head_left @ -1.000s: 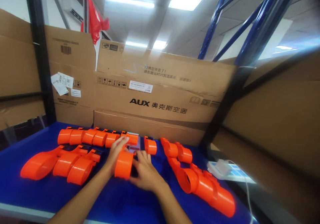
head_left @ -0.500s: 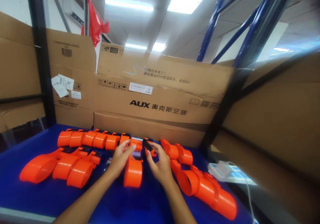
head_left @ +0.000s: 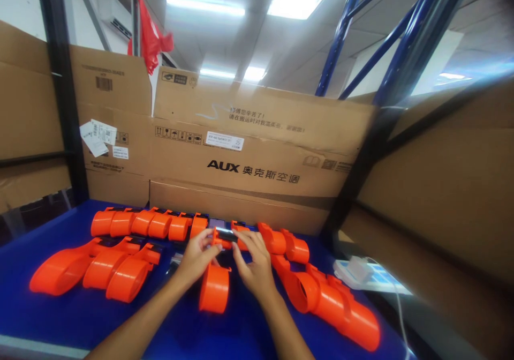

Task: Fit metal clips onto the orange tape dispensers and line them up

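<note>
Two bare hands come together over a blue-covered surface (head_left: 172, 328), near its middle. The left hand (head_left: 196, 257) keeps its grip pinched on the left end of an orange plastic bracket (head_left: 222, 244), raised above the blue. The right hand (head_left: 257, 261) has its grip closed on the right end of a small rectangular black bar (head_left: 228, 235), which lies along the top of the bracket; a pale shine runs over its left part. Just below the bracket is a wide, glossy orange plastic band (head_left: 214, 291); I cannot tell whether the two are joined.

At the back left, six orange plastic loops (head_left: 160, 225) with dark clips stand in a row, and three larger orange loops (head_left: 127, 283) lie in front of them. Further orange loops (head_left: 331, 302) sit to the right of the right hand. A printed brown cardboard sheet (head_left: 257, 159) rises behind everything, and a white power strip (head_left: 381, 280) lies near the right edge, well apart from the hands.
</note>
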A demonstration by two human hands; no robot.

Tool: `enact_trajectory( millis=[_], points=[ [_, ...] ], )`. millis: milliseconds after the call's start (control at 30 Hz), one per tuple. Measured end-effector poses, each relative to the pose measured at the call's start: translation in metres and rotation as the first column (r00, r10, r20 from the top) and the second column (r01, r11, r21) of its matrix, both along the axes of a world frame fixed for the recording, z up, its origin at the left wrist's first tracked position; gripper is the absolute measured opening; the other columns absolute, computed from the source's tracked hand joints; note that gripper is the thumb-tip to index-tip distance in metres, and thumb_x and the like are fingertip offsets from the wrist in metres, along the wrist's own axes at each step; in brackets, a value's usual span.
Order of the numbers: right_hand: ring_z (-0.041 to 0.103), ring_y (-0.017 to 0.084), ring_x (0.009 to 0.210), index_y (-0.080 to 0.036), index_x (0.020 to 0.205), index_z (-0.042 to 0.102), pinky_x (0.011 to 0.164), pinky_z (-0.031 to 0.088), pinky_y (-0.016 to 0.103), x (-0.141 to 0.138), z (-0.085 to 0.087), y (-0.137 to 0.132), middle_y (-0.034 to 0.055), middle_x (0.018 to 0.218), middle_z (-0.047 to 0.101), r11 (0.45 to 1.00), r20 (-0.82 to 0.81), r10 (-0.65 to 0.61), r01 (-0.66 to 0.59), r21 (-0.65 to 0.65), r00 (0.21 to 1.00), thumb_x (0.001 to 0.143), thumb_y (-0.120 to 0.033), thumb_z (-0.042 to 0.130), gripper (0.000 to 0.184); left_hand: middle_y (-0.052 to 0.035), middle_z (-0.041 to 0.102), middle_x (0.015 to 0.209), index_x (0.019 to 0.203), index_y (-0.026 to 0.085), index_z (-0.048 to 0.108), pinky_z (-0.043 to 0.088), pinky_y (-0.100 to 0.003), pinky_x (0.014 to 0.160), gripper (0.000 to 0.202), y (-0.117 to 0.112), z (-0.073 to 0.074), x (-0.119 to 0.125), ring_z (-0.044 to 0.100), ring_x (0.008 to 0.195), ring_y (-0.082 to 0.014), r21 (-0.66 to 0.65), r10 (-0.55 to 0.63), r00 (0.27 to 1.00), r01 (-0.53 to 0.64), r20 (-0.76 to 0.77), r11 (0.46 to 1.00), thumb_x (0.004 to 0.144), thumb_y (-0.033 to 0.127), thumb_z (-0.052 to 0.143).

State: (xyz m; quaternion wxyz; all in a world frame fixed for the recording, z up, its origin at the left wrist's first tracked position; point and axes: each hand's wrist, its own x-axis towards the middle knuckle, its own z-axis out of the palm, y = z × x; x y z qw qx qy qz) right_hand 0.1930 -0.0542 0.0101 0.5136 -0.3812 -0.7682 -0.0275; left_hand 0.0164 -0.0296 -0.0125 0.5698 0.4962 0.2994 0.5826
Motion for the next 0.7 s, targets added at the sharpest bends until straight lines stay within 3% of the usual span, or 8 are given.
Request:
enact_trajectory(
  millis=[367, 600, 700],
  points=[
    [0.061, 0.025, 0.099, -0.032, 0.132, 0.062, 0.090, 0.051, 0.044, -0.001, -0.005, 0.004, 0.0089, 0.107, 0.064, 1.000, 0.006, 0.004, -0.004, -0.014, 1.000, 0.094, -0.025, 0.057, 0.040, -0.0081, 0.074, 0.090, 0.118, 0.015, 0.058, 0.050, -0.024, 0.044, 0.055, 0.000, -0.003, 0.000, 0.061, 0.045, -0.0119, 0.013, -0.032, 0.999, 0.032, -0.029, 0.999, 0.072, 0.036, 0.079],
    [0.065, 0.021, 0.098, -0.027, 0.140, 0.055, 0.088, 0.053, 0.037, 0.001, 0.001, 0.003, 0.0080, 0.110, 0.068, 0.974, -0.078, 0.118, -0.131, -0.184, 0.990, 0.096, -0.031, 0.054, 0.044, -0.0088, 0.074, 0.091, 0.118, 0.015, 0.058, 0.054, -0.025, 0.047, 0.059, -0.003, -0.001, 0.001, 0.066, 0.054, -0.0155, -0.024, -0.050, 0.999, 0.050, -0.009, 0.998, 0.068, 0.034, 0.083],
    [0.068, 0.022, 0.089, -0.021, 0.133, 0.061, 0.080, 0.055, 0.036, 0.013, 0.002, 0.008, 0.0086, 0.103, 0.073, 0.977, -0.229, -0.025, -0.025, -0.211, 0.973, 0.097, -0.036, 0.050, 0.040, -0.0111, 0.074, 0.096, 0.118, 0.016, 0.058, 0.053, -0.026, 0.046, 0.058, -0.003, -0.003, 0.001, 0.066, 0.049, -0.0148, -0.046, -0.034, 0.999, 0.032, -0.031, 0.998, 0.069, 0.035, 0.082]
  ],
)
